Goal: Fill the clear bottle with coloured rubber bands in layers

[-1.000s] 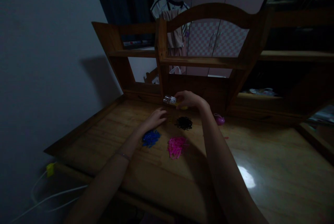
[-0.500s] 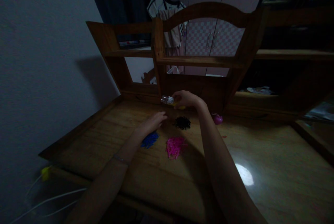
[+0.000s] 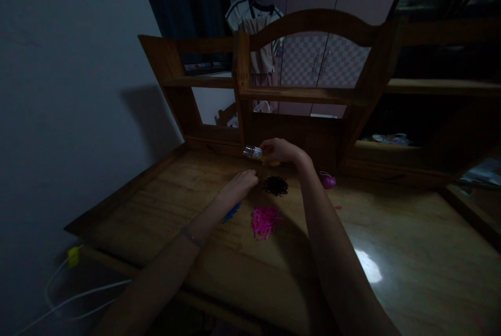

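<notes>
My right hand [image 3: 281, 150] holds a small clear bottle [image 3: 253, 153] tipped on its side, its mouth pointing left, above the back of the wooden desk [image 3: 188, 190]. My left hand [image 3: 241, 184] rests low on the desk just under the bottle, fingers curled together toward a black pile of small bands [image 3: 276, 186]. A pink pile [image 3: 264, 220] lies nearer to me. A blue pile [image 3: 231, 212] is mostly hidden behind my left forearm.
A small purple object [image 3: 327, 180] sits right of the black pile. A wooden hutch with shelves [image 3: 305, 95] rises at the desk's back. A bright light spot [image 3: 368, 267] shines on the desk at right. White cables and a yellow plug [image 3: 73, 256] hang at the left edge.
My left hand has slid right toward the black pile, and its forearm now covers most of the blue pile. The right hand and bottle have stayed put.
</notes>
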A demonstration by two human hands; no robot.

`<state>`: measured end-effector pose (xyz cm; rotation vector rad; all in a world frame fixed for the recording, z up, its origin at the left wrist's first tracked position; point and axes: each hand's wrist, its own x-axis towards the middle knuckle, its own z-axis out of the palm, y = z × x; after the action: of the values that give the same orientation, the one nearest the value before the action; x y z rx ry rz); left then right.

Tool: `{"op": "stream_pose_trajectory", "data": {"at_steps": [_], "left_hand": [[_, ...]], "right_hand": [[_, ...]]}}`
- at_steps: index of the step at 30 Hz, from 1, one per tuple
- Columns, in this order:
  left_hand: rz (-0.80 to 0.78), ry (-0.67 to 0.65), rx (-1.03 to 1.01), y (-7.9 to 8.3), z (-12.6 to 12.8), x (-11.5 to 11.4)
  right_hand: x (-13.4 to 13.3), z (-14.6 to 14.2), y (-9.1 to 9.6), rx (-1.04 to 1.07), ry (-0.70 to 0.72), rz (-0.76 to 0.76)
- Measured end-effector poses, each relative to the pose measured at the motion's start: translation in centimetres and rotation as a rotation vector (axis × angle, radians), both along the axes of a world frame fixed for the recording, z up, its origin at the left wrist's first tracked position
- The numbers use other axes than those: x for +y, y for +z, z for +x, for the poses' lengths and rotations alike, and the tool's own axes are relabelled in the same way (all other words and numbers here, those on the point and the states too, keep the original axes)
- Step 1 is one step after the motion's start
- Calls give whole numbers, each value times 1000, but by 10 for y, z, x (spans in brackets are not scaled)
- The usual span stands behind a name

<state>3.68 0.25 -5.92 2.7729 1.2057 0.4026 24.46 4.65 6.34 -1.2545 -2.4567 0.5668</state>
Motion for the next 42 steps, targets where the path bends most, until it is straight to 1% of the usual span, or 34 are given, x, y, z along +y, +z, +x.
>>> {"op": "stream_pose_trajectory", "data": {"at_steps": [3,8,10,12,15,17,19,21,24,28,32,36,42], "left_hand": [[22,50,-29,0,3,2],[-2,93,-58,-3,2,9],[-20,107,-78,-2,0,12],[-49,126,-124,4,-3,14],[-118,204,-305,20,-14,15],[-179,274,-505,31,-24,15],[-226,304,-699,41,-33,16],[-234,314,-846,48,-41,18],[-228,347,-957,52,-46,20],[-275,324,-924,53,-46,18],[-308,295,-867,56,-47,14],[-346,269,-844,59,-48,10],[-312,253,-862,60,-43,8]], "right_hand": [[0,0,0,-8,-2,1],[7,0,-5,-3,-2,-3],[9,1,-7,-1,1,-3],[10,2,-8,-2,7,-2],[9,3,-9,-33,-12,4],[7,2,-9,-66,-29,3],[7,0,-10,-94,-36,2],[6,-3,-11,-115,-23,-3],[5,-10,-12,-136,4,-2],[3,-17,-11,-136,18,-7],[2,-16,-10,-125,49,5],[2,-16,-10,-127,55,-21],[3,-19,-12,-150,64,-39]]}}
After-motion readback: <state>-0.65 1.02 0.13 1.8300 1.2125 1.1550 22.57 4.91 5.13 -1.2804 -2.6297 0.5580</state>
